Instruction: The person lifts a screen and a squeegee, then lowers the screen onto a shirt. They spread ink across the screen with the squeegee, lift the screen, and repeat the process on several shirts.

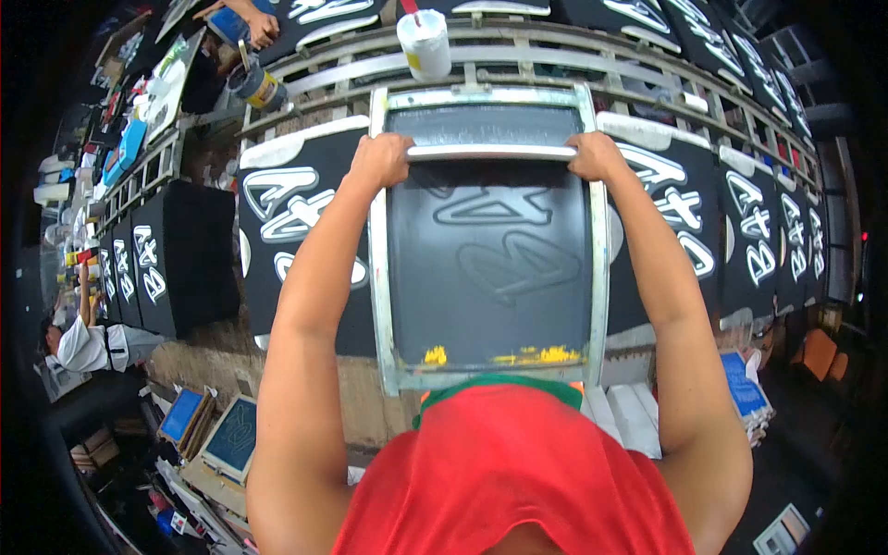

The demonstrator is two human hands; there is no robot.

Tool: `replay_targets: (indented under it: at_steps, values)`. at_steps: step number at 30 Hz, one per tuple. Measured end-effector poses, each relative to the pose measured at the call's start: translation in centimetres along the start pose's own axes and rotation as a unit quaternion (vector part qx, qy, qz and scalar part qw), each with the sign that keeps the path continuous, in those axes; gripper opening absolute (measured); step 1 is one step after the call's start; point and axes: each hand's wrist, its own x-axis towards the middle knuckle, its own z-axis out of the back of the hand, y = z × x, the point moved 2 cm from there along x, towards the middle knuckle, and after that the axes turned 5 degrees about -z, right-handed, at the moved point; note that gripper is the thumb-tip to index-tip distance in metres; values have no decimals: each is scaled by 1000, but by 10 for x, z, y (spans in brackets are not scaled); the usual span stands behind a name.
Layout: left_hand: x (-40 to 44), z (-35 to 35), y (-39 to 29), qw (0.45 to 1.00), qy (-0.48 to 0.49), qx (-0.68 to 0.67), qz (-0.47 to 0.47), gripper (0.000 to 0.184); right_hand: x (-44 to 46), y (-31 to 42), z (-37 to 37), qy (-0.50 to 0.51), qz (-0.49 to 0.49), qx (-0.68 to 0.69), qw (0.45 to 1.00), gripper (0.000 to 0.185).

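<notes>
Both my arms reach forward over a screen printing frame (599,305), which lies on the long printing table. A squeegee (490,153) with a pale handle spans the far part of its mesh. My left hand (382,159) is wrapped round the squeegee's left end, and my right hand (595,155) grips the right end. Large outlined letters show through the dark mesh (490,324), with yellow smears along its near edge. Black fabric pieces with white lettering lie on both sides, the left fabric piece (264,287) and the right fabric piece (657,287) partly hidden by my arms.
A white tub (425,51) with a red handle stands on the rail beyond the frame. Left of it is a dark paint bucket (259,88). Another person's hand (264,30) shows at top left; a person in white (88,350) is at far left. Stacked screens (231,435) lean below.
</notes>
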Motion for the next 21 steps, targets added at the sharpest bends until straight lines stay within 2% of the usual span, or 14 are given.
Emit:
replay_targets:
  at_steps: [1,3,5,7,10,12,15,17,18,19,20,21]
  values:
    - [-22,-9,-7,998,-47,-22,-21,35,-25,0,-9,-10,3,18,1000,39]
    - [-85,-27,-38,997,-64,-40,-34,33,-93,7,-38,-40,1,52,998,38]
    - [-153,-39,-71,994,-82,-52,-39,38,-168,24,-57,-43,12,53,998,40]
    - [-213,-47,-104,996,19,-87,-9,46,-243,34,-86,-71,26,78,994,42]
    - [-312,-86,-149,993,-37,-113,-5,52,-350,53,-131,-84,20,101,991,50]
    - [-339,-89,-162,989,-70,-127,-11,54,-385,58,-137,-113,32,95,989,53]
    - [-357,-57,-169,986,-96,-122,-56,53,-405,68,-104,-108,52,84,989,54]
    - [-355,-42,-156,981,-126,-135,-66,52,-400,68,-69,-305,-59,168,935,49]
    - [-351,-33,-150,980,-119,-156,-41,37,-399,61,-70,-351,-116,185,910,55]
    - [-345,-33,-142,979,-128,-152,-41,37,-400,50,-82,-360,-111,184,908,55]
    - [-337,-42,-131,976,-67,-205,12,33,-400,26,-110,-273,-235,268,894,57]
    - [-332,-49,-123,964,-5,-256,65,33,-400,5,-140,-177,-349,346,853,60]
